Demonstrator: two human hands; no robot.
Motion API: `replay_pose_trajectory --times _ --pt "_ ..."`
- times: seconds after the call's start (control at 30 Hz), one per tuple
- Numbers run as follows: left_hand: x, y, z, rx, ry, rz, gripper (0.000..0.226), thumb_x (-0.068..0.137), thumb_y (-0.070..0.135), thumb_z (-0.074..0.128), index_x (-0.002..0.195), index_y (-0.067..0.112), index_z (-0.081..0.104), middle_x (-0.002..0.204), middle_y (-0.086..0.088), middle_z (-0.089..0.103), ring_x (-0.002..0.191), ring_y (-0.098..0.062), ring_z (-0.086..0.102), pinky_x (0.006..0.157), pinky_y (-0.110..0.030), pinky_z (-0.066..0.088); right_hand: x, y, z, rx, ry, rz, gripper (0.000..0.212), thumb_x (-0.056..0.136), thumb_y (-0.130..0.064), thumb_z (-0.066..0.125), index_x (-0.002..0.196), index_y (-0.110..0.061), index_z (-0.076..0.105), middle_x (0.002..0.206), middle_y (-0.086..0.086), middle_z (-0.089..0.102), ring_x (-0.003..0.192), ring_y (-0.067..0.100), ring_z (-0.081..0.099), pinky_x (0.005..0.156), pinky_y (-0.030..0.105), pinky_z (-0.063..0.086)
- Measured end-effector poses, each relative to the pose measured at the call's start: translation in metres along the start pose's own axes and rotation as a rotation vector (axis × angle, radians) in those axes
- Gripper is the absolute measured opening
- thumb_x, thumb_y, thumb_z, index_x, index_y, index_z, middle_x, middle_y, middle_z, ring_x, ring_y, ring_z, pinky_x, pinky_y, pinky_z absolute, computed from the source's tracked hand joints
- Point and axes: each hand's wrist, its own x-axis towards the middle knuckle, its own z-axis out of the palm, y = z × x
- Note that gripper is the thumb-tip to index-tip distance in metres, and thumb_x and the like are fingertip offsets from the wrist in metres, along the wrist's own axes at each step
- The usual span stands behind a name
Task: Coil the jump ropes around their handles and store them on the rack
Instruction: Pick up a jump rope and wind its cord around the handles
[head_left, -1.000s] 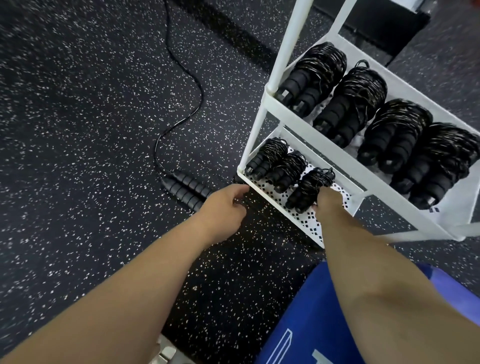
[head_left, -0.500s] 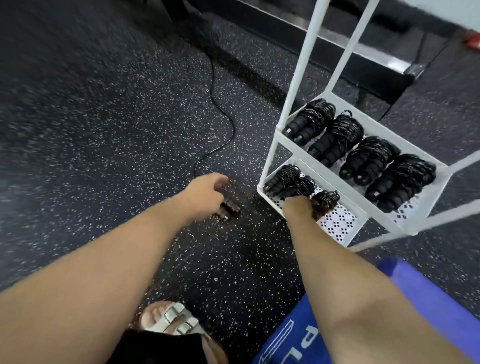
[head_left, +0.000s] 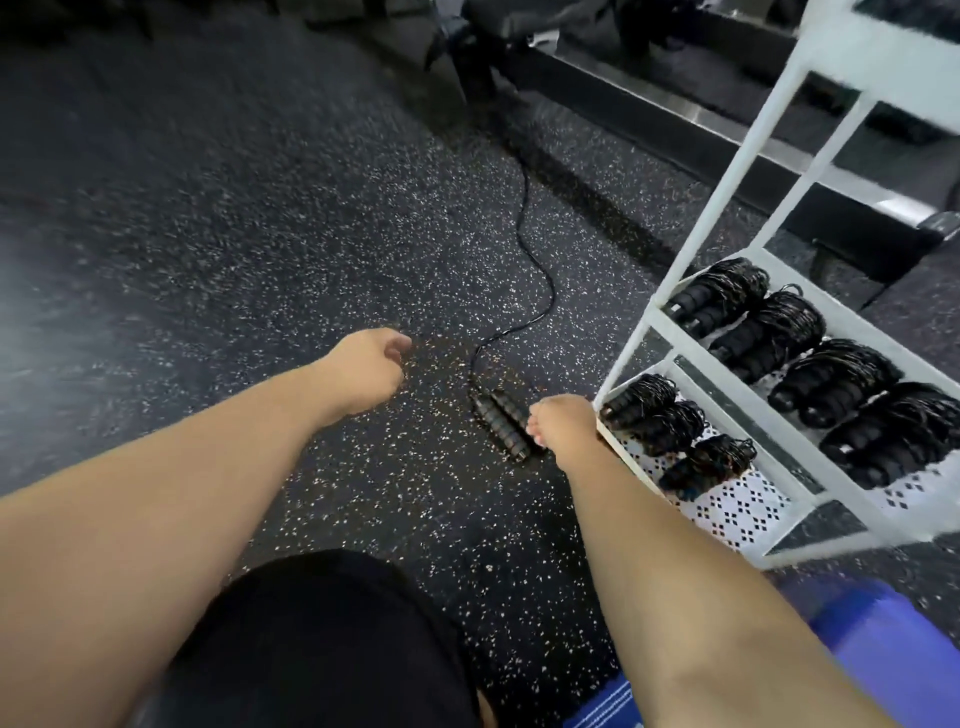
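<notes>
Black foam handles (head_left: 503, 425) of an uncoiled jump rope lie side by side on the speckled floor (head_left: 260, 260), between our two hands and just beside our right hand (head_left: 563, 426). Its cord (head_left: 535, 270) snakes away from the handles, far beyond our fingers. Our left hand (head_left: 366, 370) hovers apart from the handles, fingers loosely curled and holding nothing. Our right hand is next to the corner of the white rack (head_left: 727, 249); we cannot tell whether it grips anything, since its fingers are partly hidden. Past our right hand, coiled ropes (head_left: 670, 434) fill the lower shelf, and more bundles (head_left: 810, 353) sit on the shelf above. A blue mat (head_left: 883, 644) lies under our right forearm.
</notes>
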Motion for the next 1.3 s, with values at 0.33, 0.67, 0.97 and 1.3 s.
replay_pose_trajectory --times 0.33,0.67,0.97,1.3 --pt "0.090 -0.065 0.037 0.002 -0.044 -0.064 0.051 0.095 -0.001 0.049 0.144 0.016 0.047 0.139 -0.003 0.054 0.101 -0.022 0.062 0.065 -0.025 0.050 0.084 0.013 0.065 -0.284 -0.053 -0.056 0.031 0.075 -0.023 0.069 0.060 -0.007 0.048 0.059 0.007 0.051 0.056 0.021 0.047 0.054 0.032 0.036" --pt "0.151 -0.116 0.072 -0.059 -0.128 -0.141 0.051 0.096 0.000 0.048 0.143 0.020 0.048 0.131 0.001 0.056 0.076 -0.014 0.061 0.051 -0.021 0.046 0.142 0.021 0.109 -0.899 0.036 0.130 0.124 0.063 -0.060 0.080 0.150 -0.003 0.012 0.153 0.019 0.024 0.140 0.034 0.027 0.115 0.046 0.025" --pt "0.160 -0.153 0.076 -0.109 -0.149 -0.203 0.047 0.098 0.003 0.050 0.142 0.021 0.049 0.134 0.003 0.057 0.080 -0.012 0.058 0.055 -0.019 0.043 0.155 0.034 0.152 -1.053 0.041 0.161 0.118 0.074 -0.043 0.077 0.148 0.005 0.000 0.153 0.020 0.020 0.139 0.035 0.022 0.114 0.047 0.022" --pt "0.142 -0.162 0.064 -0.166 -0.161 -0.254 0.041 0.099 0.007 0.048 0.136 0.021 0.054 0.125 0.000 0.063 0.092 -0.024 0.068 0.078 -0.040 0.057 0.133 0.035 0.159 -1.044 0.028 0.048 0.086 0.074 -0.045 0.076 0.136 0.000 0.038 0.131 0.014 0.048 0.119 0.028 0.047 0.092 0.038 0.046"
